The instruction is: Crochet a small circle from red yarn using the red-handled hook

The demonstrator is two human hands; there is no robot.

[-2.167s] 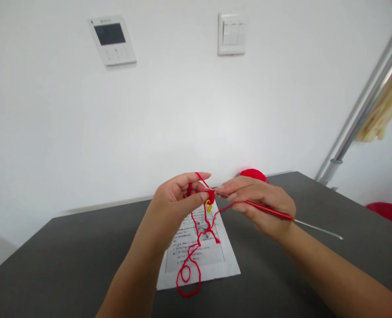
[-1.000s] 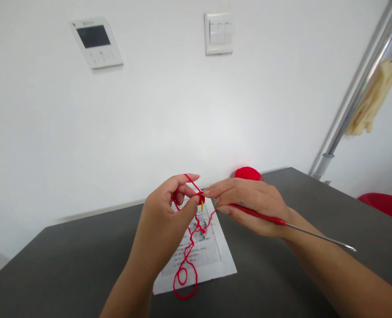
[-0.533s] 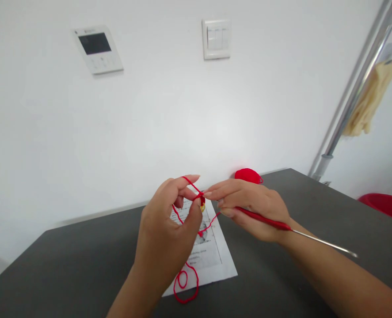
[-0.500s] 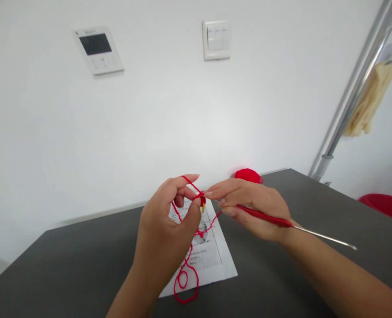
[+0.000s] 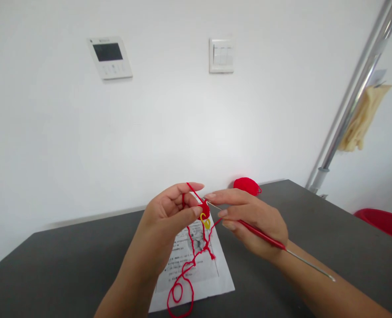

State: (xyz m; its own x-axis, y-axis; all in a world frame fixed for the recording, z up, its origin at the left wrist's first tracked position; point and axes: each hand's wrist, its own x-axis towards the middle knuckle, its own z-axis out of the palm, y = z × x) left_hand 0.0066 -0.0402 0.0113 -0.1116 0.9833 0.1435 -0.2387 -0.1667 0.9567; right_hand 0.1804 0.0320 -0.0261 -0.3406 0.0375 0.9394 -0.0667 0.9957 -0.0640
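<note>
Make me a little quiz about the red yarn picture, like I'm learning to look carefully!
1. True or false: the right hand holds a crochet hook.
2. What colour is the small ring hanging under the crochet piece? A) blue B) yellow C) green
3. Fill in: the loose yarn trails down onto a sheet of ____ on the table.

Key
1. True; its red handle crosses the palm.
2. B, yellow.
3. Paper; the left hand pinches the piece above it, and the yarn ball sits behind by the wall.
</note>
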